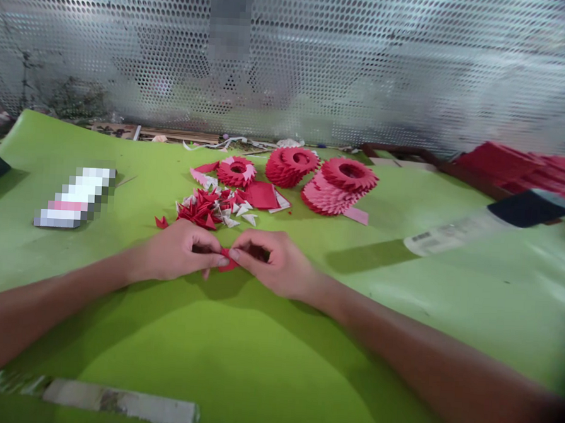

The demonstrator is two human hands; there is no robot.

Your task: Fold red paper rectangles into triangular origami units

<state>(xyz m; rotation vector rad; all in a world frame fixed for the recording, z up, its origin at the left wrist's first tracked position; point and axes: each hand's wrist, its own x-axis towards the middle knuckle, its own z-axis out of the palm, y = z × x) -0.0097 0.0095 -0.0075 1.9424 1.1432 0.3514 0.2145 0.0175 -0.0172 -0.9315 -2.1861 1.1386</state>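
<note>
Head view: left hand and right hand meet at table centre, fingertips of both pinched on one small red paper piece just above the green table. Behind: three red paper rings, one heap of folded triangles.

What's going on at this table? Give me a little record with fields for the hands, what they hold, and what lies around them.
left hand: pinching one end of the small red paper piece
right hand: pinching its other end, fingertips meeting the left's
surface: green sheet covering the table
just behind the hands: pile of folded red and white paper triangles
farther back: three red ringed paper stacks, flat red paper square
far right: stack of red paper, blurred
backdrop: perforated metal screen
</note>
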